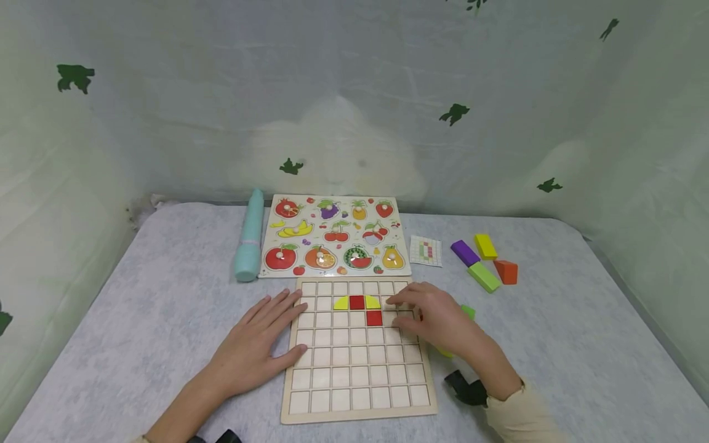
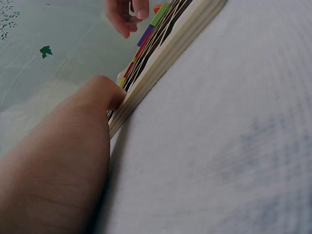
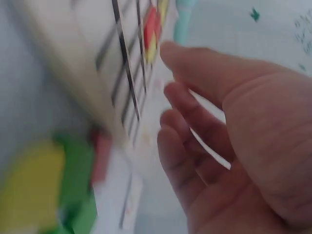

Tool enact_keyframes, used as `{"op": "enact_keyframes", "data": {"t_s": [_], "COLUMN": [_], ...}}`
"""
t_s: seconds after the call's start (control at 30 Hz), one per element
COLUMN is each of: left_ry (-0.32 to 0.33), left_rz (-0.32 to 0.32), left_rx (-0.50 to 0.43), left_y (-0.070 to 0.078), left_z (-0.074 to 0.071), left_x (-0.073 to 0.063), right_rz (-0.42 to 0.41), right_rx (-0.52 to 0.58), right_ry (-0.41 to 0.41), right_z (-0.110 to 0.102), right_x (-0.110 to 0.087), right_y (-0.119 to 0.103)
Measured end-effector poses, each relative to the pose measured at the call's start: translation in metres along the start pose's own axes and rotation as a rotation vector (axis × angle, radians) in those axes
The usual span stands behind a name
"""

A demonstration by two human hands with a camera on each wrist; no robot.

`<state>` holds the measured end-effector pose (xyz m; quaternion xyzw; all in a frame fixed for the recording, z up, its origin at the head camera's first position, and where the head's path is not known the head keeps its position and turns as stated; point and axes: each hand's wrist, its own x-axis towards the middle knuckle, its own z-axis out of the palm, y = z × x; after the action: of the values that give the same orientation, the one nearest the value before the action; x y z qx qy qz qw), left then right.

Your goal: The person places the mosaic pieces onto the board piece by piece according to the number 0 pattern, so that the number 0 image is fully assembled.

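A wooden grid board [image 1: 338, 394] lies on the table. In its second row a red square tile [image 1: 357, 302] sits between a left yellow tile [image 1: 341, 303] and a right yellow tile [image 1: 373, 302], each with a slanted or curved outer side. Another red square tile [image 1: 374, 318] lies just below the right yellow one. My left hand [image 1: 252, 341] rests along the board's left edge, fingers extended and thumb on the rim. Over the right part of the grid is my right hand [image 1: 443, 317], thumb and fingers apart; the right wrist view shows nothing between them.
Behind the board lies a fruit knob puzzle [image 1: 343, 249], with a teal tapered case [image 1: 250, 240] at its left and a pattern card [image 1: 426, 251] at its right. Purple [image 1: 464, 252], yellow [image 1: 485, 247], green [image 1: 484, 277] and orange [image 1: 506, 272] blocks lie farther right. More pieces are partly hidden by my right hand.
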<state>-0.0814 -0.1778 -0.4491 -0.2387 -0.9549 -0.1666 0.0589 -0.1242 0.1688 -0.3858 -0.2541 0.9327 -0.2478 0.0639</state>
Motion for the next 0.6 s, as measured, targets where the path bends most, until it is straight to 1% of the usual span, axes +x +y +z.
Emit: {"op": "enact_keyframes", "data": {"t_s": [0.2,0.3,0.5,0.6], "left_ry": [0.004,0.002,-0.003,-0.008], "left_rz": [0.003,0.002,-0.001,-0.003], "left_rx": [0.002,0.003,0.005,0.008], "left_y": [0.0,0.0,0.001,0.001], "left_z": [0.0,0.0,-0.001,-0.002], "left_x": [0.0,0.0,0.0,0.0], "right_rz": [-0.025,-0.014,-0.006,0.004], "right_rx": [0.024,0.032,0.047,0.059], "right_ry": [-0.031,-0.046,-0.073,-0.107], "right_z": [-0.016,-0.021,-0.026,-0.027], "right_x": [-0.008,-0.011,-0.013,-0.015], "right_y": [0.021,0.03,0.049,0.055]}}
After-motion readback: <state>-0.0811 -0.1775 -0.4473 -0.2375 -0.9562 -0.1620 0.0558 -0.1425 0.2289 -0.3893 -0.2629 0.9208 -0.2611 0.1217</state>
